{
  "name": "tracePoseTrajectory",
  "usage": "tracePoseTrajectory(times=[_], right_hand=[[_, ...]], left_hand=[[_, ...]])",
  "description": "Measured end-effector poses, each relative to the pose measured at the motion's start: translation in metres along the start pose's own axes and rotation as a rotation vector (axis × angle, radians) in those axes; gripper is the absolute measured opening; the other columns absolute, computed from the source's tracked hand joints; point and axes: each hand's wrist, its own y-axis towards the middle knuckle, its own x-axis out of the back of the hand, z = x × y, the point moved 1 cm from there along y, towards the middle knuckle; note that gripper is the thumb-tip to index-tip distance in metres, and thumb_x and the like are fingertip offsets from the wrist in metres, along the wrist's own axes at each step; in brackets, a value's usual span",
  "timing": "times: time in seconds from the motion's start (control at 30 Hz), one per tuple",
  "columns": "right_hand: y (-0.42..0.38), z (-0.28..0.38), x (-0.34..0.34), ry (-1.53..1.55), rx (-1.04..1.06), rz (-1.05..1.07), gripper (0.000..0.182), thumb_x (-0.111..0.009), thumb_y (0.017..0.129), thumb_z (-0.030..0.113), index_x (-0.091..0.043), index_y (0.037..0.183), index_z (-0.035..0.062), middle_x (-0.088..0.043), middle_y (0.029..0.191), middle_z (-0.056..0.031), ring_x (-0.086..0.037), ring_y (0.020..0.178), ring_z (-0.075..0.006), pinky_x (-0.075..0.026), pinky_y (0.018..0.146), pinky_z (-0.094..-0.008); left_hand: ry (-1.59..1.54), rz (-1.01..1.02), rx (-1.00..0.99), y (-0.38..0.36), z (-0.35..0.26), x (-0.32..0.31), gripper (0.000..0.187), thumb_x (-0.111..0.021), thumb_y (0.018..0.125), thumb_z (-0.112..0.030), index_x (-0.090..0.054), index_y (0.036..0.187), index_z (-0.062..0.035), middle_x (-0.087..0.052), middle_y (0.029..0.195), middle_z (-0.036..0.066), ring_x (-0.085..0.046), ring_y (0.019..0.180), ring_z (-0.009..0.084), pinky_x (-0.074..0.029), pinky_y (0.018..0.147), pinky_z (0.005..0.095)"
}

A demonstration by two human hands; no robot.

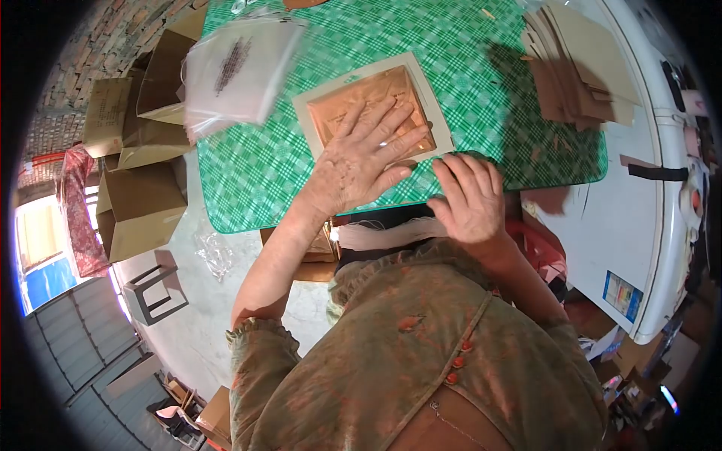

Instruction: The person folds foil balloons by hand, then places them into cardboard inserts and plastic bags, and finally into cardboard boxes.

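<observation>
A copper-coloured sheet (323, 113) lies on a cream card (431, 94), whose border shows all round it. Flat across the sheet rests my left hand (353, 161), palm down, fingers spread and thumb out to the right. My right hand (472, 197) is at the table's front edge, close to the card's lower right corner. Its fingers are slightly bent, the thumb stands apart, and nothing shows in it. The green plaid tablecloth (256, 177) is under the card. Below the table edge, a bundle of white strands (391, 234) lies near my lap.
Clear plastic bags (237, 71) are stacked at the table's upper left. A pile of brown and beige cards (579, 68) sits at the upper right, beside a white surface (594, 203). Open cardboard boxes (143, 210) stand left of the table, with a grey stool frame (156, 297) below them.
</observation>
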Motion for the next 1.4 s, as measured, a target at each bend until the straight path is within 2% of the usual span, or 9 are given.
tracePoseTrajectory(times=[0.13,0.33,0.57,0.7,0.93,1.03,1.13,1.23,1.4], right_hand=[[-0.013,-0.003,0.011,0.002,0.026,-0.016,0.054,-0.079,0.077,0.022,-0.062,0.124,0.0006,-0.06,0.119,-0.0118,-0.055,0.114,-0.0297,-0.043,0.099,-0.0495],[0.007,-0.006,0.027,0.034,0.024,-0.035,0.04,-0.075,0.079,0.015,-0.064,0.115,0.0009,-0.059,0.116,-0.0109,-0.055,0.107,-0.03,-0.042,0.096,-0.048],[-0.018,-0.015,0.026,0.08,0.074,0.044,0.037,-0.073,0.079,0.009,-0.063,0.114,0.0018,-0.059,0.114,-0.0104,-0.057,0.106,-0.0299,-0.044,0.093,-0.0476],[-0.002,-0.026,0.029,-0.002,0.077,-0.064,0.034,-0.068,0.078,-0.001,-0.064,0.112,0.0022,-0.061,0.108,-0.0093,-0.059,0.103,-0.0291,-0.048,0.087,-0.0441],[-0.005,-0.036,0.033,0.165,0.122,0.068,0.027,-0.068,0.08,0.002,-0.066,0.107,0.003,-0.063,0.107,-0.009,-0.059,0.102,-0.0287,-0.05,0.089,-0.0446],[0.004,-0.038,0.041,0.312,-0.057,0.143,0.021,-0.068,0.08,0.003,-0.065,0.101,0.004,-0.062,0.105,-0.0099,-0.059,0.1,-0.0294,-0.051,0.087,-0.0432],[0.021,-0.039,0.038,0.071,0.26,0.045,0.016,-0.069,0.08,0.002,-0.062,0.094,0.005,-0.059,0.096,-0.0113,-0.059,0.094,-0.031,-0.052,0.083,-0.0419],[0.019,-0.042,0.026,0.139,0.117,0.137,0.016,-0.071,0.077,0.002,-0.059,0.088,0.0051,-0.054,0.089,-0.0119,-0.057,0.09,-0.0316,-0.052,0.08,-0.0407],[0.027,-0.039,0.027,0.139,0.14,0.182,0.019,-0.07,0.072,0.002,-0.057,0.085,0.0039,-0.052,0.087,-0.0125,-0.057,0.088,-0.0311,-0.051,0.078,-0.0413]], left_hand=[[0.033,0.022,-0.009,0.0,-0.001,0.001,0.06,-0.043,0.104,-0.057,-0.044,0.156,-0.027,-0.032,0.166,0.01,-0.025,0.155,0.0321,-0.013,0.128,0.0559],[0.054,0.024,-0.03,0.002,-0.003,0.004,0.062,-0.042,0.103,-0.062,-0.045,0.156,-0.0296,-0.032,0.166,0.01,-0.026,0.154,0.0327,-0.014,0.128,0.0564],[0.07,0.008,-0.046,0.001,-0.003,0.003,0.065,-0.044,0.101,-0.064,-0.045,0.156,-0.0288,-0.035,0.164,0.011,-0.029,0.153,0.0341,-0.015,0.127,0.0561],[0.087,-0.009,-0.052,0.001,-0.003,0.002,0.066,-0.043,0.101,-0.065,-0.045,0.156,-0.0284,-0.037,0.163,0.011,-0.03,0.152,0.0345,-0.016,0.127,0.0558],[0.084,0.006,-0.081,-0.001,-0.002,0.0,0.066,-0.042,0.101,-0.066,-0.046,0.156,-0.0288,-0.033,0.166,0.01,-0.028,0.153,0.0336,-0.015,0.127,0.0562],[0.077,0.014,-0.074,-0.002,-0.002,-0.001,0.065,-0.042,0.102,-0.065,-0.046,0.156,-0.029,-0.032,0.166,0.009,-0.027,0.154,0.0332,-0.014,0.127,0.0562],[0.077,0.021,-0.074,-0.002,-0.002,-0.002,0.064,-0.041,0.102,-0.065,-0.046,0.155,-0.0294,-0.031,0.167,0.009,-0.026,0.154,0.0331,-0.014,0.127,0.0559],[0.073,0.012,-0.077,-0.002,-0.001,-0.002,0.064,-0.04,0.102,-0.066,-0.046,0.155,-0.0298,-0.031,0.167,0.008,-0.026,0.154,0.0326,-0.014,0.127,0.0557],[0.063,0.014,-0.072,-0.002,-0.002,-0.001,0.063,-0.037,0.104,-0.065,-0.046,0.155,-0.0302,-0.03,0.167,0.008,-0.025,0.155,0.0315,-0.014,0.128,0.0555]])
